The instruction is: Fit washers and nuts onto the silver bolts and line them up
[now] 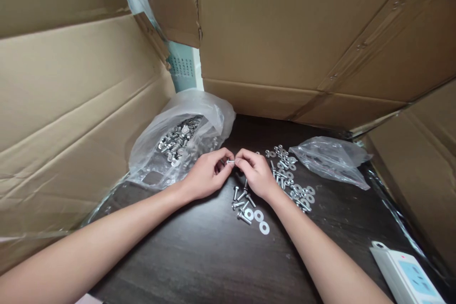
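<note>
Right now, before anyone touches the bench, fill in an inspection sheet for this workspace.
Surface: dark wooden table.
Job's things: one bolt held up; loose bolts and washers lie beneath and to the right.
Clutter: open bag of bolts at left, crumpled plastic bag at right, power strip at the near right corner.
Hands: left hand and right hand both pinch the bolt.
Cables: nothing seen.
Surroundings: cardboard sheets on three sides.

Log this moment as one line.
left hand: pinching small silver bolt | right hand: pinching same bolt | near: loose silver bolts and washers on dark wooden table; clear plastic bag of bolts
</note>
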A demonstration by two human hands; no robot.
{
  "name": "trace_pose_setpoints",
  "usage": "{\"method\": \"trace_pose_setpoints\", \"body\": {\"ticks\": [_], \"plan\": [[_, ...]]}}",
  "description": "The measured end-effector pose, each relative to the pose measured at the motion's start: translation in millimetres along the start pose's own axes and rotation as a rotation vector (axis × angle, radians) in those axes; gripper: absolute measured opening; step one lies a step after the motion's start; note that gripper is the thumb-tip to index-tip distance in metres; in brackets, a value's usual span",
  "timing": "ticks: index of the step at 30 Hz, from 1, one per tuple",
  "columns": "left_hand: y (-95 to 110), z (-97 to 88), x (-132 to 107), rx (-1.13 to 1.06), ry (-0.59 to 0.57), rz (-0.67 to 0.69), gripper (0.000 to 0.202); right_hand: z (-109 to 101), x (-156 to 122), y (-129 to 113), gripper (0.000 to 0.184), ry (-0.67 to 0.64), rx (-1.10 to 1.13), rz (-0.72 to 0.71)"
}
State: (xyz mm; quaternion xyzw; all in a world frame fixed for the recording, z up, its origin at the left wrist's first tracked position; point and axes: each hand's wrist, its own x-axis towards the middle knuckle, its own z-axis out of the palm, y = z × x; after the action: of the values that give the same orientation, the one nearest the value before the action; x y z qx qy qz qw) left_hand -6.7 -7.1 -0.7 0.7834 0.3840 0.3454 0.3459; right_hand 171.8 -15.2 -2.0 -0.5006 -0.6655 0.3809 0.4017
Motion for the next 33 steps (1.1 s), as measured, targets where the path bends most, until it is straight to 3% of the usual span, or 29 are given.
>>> {"method": "trace_pose_setpoints", "body": {"ticks": [15,24,33], "plan": [[-1.4,-0.5,0.6,-0.083,-0.021,-0.03,0.013,4.4,0.2,4.4,0.047,0.035,-0.058,0.005],[-0.5,-1.0,0.3,-0.095,-0.027,-0.059,0.012,-1.3,-0.9,-0.4,0.027,0.018,-0.055,-0.006],[-1.1,-0.5,-0.1,-0.131,-0.017,-0.05,0.016,5.6,-1.6,5.4,0.052,0.058,-0.09,-0.018]]}}
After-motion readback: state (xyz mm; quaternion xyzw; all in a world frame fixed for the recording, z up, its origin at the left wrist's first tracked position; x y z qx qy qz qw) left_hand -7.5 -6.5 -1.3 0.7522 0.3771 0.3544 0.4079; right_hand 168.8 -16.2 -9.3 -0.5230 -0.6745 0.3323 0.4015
